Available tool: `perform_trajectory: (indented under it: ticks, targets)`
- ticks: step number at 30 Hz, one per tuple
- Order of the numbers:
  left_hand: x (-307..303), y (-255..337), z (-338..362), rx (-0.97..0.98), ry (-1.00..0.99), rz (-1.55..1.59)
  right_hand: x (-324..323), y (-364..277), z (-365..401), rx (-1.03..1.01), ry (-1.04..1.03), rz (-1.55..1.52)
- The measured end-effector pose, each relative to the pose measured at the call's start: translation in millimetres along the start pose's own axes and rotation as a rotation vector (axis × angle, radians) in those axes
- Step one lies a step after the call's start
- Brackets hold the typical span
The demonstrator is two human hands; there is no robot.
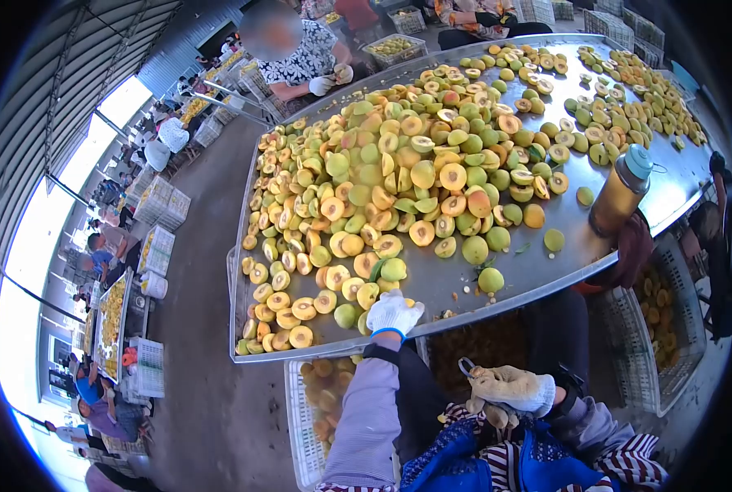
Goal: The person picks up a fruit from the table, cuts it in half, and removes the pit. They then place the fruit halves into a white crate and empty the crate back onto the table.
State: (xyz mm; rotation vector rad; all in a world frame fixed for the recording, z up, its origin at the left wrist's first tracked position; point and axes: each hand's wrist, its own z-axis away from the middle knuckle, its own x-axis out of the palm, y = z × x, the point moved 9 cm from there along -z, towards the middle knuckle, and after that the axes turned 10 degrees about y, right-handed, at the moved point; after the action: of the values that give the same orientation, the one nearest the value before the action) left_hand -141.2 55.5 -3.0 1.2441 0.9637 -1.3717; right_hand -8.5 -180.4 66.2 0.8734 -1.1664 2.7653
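Note:
My left hand (394, 315), in a white glove with a blue cuff, rests at the near edge of the metal table (456, 316) among apricots. Its fingers look curled, with a bit of yellow at the fingertips; what they hold is mostly hidden. Just beyond them lies a whole yellow-green apricot (393, 271). Lower right, above my lap, my right hand (509, 390) in a stained glove is closed round a small metal tool with a looped end (466, 366). A large heap of halved and whole apricots (382, 176) covers much of the table.
A bottle with a teal lid (620, 193) stands on the table's right side. White crates of apricots sit below left (294, 426) and right (628, 353). Across the table a gloved person (304, 61) handles fruit. More workers and stacked crates (162, 201) line the left.

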Motion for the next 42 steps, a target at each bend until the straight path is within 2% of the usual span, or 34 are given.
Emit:
perform_trajectory:
  ticks: [2,3,5,6,7,8,9,10,11,12,13,17,18,23,26,29,31,33,35,39,40,42]
  targets:
    - [-1.0,-4.0,8.4,-0.133,-0.115,0.649,-2.8,0.7,-0.8,0.012,0.020,0.056]
    - [0.5,-3.1,17.0,-0.201,-0.178,0.974,-5.5,-3.6,-4.6,-0.048,0.039,0.100]
    - [-28.6,31.7,48.8,-0.022,-0.234,1.681,-8.1,-9.6,-11.4,-0.159,0.075,0.184]
    - [-52.7,47.5,68.6,0.078,-0.260,2.032,-10.1,-14.1,-11.0,-0.117,0.146,0.274]
    - [-70.4,62.8,90.6,0.097,-0.268,2.040,-4.2,-16.3,-14.7,-0.117,0.117,0.073]
    - [-77.7,67.3,100.3,0.142,-0.168,1.865,-1.0,-13.9,-20.7,-0.112,0.093,-0.134]
    - [-81.4,72.2,109.9,0.178,-0.086,1.687,-0.2,-11.9,-22.4,-0.277,0.082,0.013]
    - [-84.6,66.2,112.8,0.063,0.000,1.668,0.3,-9.4,-22.2,-0.444,0.094,0.155]
    - [-80.8,59.8,115.2,-0.080,-0.054,1.787,2.8,-20.2,-12.7,-0.498,0.136,0.157]
    - [-86.1,60.1,121.8,-0.126,-0.072,1.901,5.2,-30.7,-2.8,-0.551,0.180,0.161]
    - [-88.6,62.5,125.5,-0.167,-0.079,2.020,9.4,-45.4,14.1,-0.456,0.240,0.151]
    - [-86.1,75.1,134.4,-0.031,-0.067,2.156,12.3,-56.7,24.1,-0.523,0.285,0.210]
    - [-88.3,75.0,136.7,-0.014,0.004,2.094,12.0,-57.6,24.8,-0.522,0.301,0.234]
    - [-95.7,76.7,151.7,-0.080,0.102,2.064,8.7,-52.8,24.9,-0.409,0.323,0.365]
    - [-97.1,79.9,157.5,-0.083,0.164,2.018,6.7,-38.2,14.8,-0.371,0.285,0.230]
    - [-97.3,85.6,163.8,-0.063,0.275,1.981,10.9,-61.8,30.0,-0.610,0.384,0.466]
    - [-101.0,87.9,169.1,-0.031,0.400,1.974,16.0,-61.8,31.7,-0.651,0.350,0.314]
    - [-104.7,88.4,170.5,-0.003,0.366,1.903,19.5,-51.8,26.7,-0.532,0.241,0.169]
    - [-113.1,89.1,171.8,0.049,0.375,1.808,25.7,-33.8,21.7,-0.257,0.064,0.032]
    - [-136.4,93.7,175.3,0.181,0.554,1.564,27.0,-33.3,28.2,-0.187,-0.033,-0.008]
    - [-142.0,94.6,177.9,0.208,0.615,1.503,24.4,-27.4,26.1,-0.096,-0.022,-0.047]
    - [-138.8,97.5,172.9,0.067,0.394,1.655,26.7,-30.3,26.5,-0.177,-0.024,-0.027]
